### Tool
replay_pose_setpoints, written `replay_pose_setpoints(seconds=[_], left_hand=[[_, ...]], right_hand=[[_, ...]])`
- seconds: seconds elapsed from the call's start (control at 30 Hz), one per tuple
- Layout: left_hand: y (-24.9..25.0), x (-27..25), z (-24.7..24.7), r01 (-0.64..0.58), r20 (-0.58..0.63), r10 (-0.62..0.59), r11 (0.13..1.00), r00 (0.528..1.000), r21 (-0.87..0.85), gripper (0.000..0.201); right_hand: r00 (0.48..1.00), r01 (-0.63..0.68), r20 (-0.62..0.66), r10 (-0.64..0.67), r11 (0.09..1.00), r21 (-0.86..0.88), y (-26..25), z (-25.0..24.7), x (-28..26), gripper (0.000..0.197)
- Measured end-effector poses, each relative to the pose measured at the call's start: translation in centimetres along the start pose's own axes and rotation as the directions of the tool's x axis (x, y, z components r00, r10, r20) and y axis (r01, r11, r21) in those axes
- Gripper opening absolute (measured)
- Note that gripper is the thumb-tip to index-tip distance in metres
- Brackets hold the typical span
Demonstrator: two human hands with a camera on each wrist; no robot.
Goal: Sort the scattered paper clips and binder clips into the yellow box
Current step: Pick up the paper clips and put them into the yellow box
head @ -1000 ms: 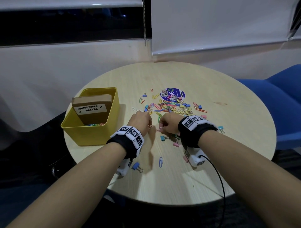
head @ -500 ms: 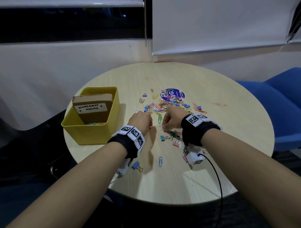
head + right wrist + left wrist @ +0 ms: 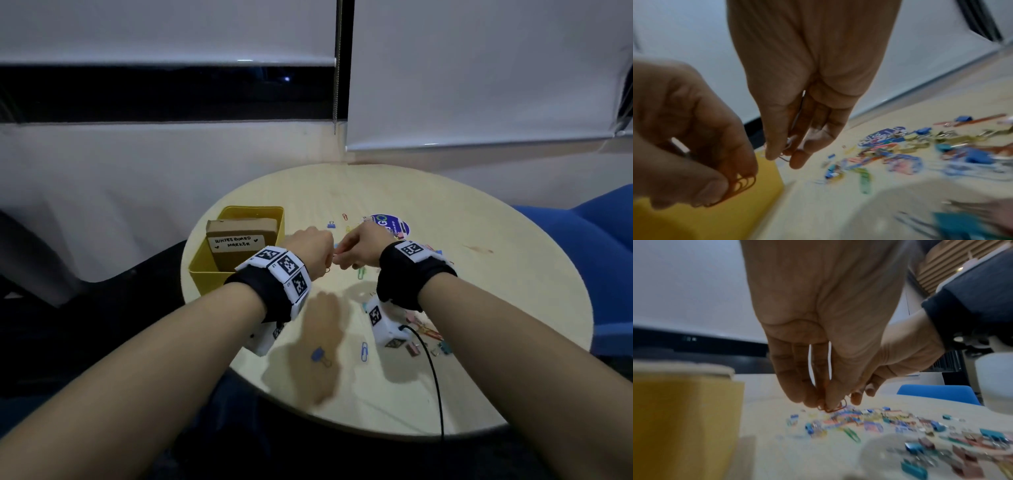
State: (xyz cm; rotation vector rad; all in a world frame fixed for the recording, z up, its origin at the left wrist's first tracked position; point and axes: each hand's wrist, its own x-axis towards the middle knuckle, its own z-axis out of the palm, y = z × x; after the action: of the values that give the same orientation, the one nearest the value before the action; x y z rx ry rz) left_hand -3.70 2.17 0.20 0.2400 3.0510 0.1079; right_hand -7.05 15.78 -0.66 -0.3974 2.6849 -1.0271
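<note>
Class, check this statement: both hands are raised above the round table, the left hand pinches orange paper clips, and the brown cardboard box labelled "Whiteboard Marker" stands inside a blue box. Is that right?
One detail is wrong. The head view shows the cardboard box standing inside a yellow box, not a blue one. The rest holds: both hands are above the round table, and the left hand pinches orange paper clips, clearest in the right wrist view.

Both hands (image 3: 337, 248) lifted off table (image 3: 513, 281), pinching paper clips (image 3: 833, 407).

Dim, bluish indoor light; soft shadows of the arms fall on the table (image 3: 445, 377) in the lower centre. Both wrist views are motion-blurred and bend strongly toward their edges.
</note>
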Motion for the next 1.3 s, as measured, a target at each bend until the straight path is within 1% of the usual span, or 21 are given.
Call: replay_pose_setpoints(seconds=[0.07,0.17,0.3,0.37,0.53,0.67,0.8,0.9,0.97,1.03,1.13,1.3], left_hand=[[-1.5,-0.8,-2.2,0.013,-0.062,-0.014,1.0,0.998,-0.014,0.02],[-4.6,-2.2,-4.5,0.076,-0.136,-0.081,0.996,0.987,-0.045,0.014],[-8.7,-4.3,-5.7,0.164,-0.159,-0.183,0.979,0.97,-0.122,0.011],[-10.3,-4.9,-5.6,0.196,-0.166,-0.219,0.97,0.961,-0.146,0.013],[-13.0,-5.6,-4.4,0.249,-0.203,-0.287,0.949,0.936,-0.194,0.016],[-13.6,-5.5,-3.9,0.258,-0.199,-0.306,0.937,0.931,-0.236,0.023],[-12.8,-5.0,-4.3,0.217,-0.196,-0.268,0.945,0.943,-0.244,0.025],[-10.8,-4.5,-4.0,0.169,-0.199,-0.217,0.958,0.956,-0.232,0.018],[-9.1,-4.1,-3.6,0.136,-0.21,-0.178,0.97,0.961,-0.202,0.019],[-7.2,-3.6,-3.0,0.101,-0.174,-0.133,0.978,0.976,-0.183,0.025],[-4.6,-2.6,-2.0,0.024,-0.113,-0.049,0.977,0.992,-0.211,0.029],[0.0,-1.6,0.4,-0.07,0.015,0.073,0.985,0.997,-0.155,0.024]], right_hand=[[0.999,0.019,-0.036,-0.017,0.998,0.068,-2.3,0.0,0.0,0.01],[0.995,0.066,-0.076,-0.062,0.997,0.045,-5.7,0.4,0.4,0.013],[0.988,0.149,-0.048,-0.149,0.989,-0.012,-9.8,2.2,1.0,0.01],[0.983,0.177,-0.048,-0.178,0.983,-0.04,-11.2,3.5,1.4,0.008],[0.975,0.201,-0.077,-0.209,0.974,-0.105,-12.9,6.1,2.3,0.015],[0.972,0.205,-0.08,-0.222,0.962,-0.179,-12.6,6.5,2.6,0.022],[0.972,0.179,-0.11,-0.208,0.957,-0.228,-11.1,5.2,2.6,0.022],[0.983,0.133,-0.094,-0.159,0.963,-0.234,-9.4,3.7,1.8,0.019],[0.986,0.116,-0.086,-0.14,0.964,-0.238,-8.1,2.7,1.0,0.02],[0.99,0.099,-0.074,-0.122,0.961,-0.26,-6.6,1.8,0.2,0.021],[0.997,0.066,-0.028,-0.076,0.961,-0.268,-4.1,0.5,-0.9,0.02],[0.998,-0.003,0.057,0.026,0.932,-0.363,0.4,-1.2,-2.5,0.018]])
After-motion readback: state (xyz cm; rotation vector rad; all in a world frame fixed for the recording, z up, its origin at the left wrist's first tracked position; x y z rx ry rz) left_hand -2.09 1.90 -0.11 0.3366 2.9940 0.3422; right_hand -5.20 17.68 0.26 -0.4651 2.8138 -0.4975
